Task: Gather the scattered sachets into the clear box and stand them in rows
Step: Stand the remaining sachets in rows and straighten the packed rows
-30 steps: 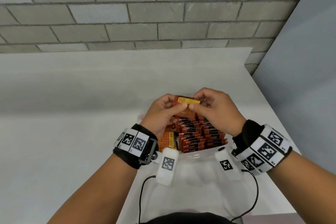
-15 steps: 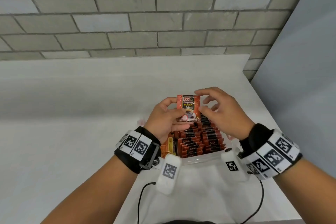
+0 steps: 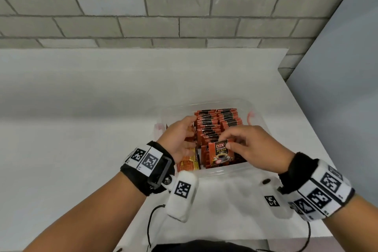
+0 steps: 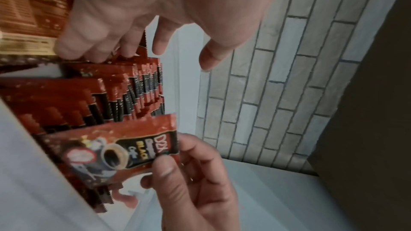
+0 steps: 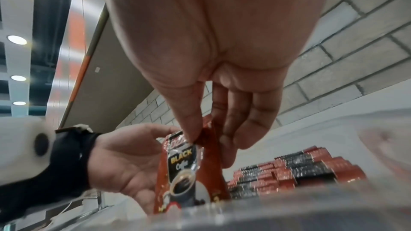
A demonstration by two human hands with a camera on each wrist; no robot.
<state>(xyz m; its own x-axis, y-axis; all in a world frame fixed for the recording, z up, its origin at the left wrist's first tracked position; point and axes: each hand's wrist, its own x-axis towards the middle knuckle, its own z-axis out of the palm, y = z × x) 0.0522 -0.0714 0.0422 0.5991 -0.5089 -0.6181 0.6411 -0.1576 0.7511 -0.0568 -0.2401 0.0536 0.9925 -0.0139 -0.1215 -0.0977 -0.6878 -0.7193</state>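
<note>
Grey block wall point(image 3: 184, 6) behind white table point(image 3: 71, 129). Clear box point(image 3: 223, 171) near front right edge of table, rows of red-black sachets point(image 3: 216, 122) standing inside. Right hand point(image 3: 253, 147) pinches top corner of one sachet point(image 3: 219, 154) between thumb and forefinger, upright at near end of box, label facing person. Left hand point(image 3: 180, 139) inside box at left, fingers loosely spread, tips touching row tops. Orange-gold sachet point(image 3: 188, 162) lies flat under left palm.
</note>
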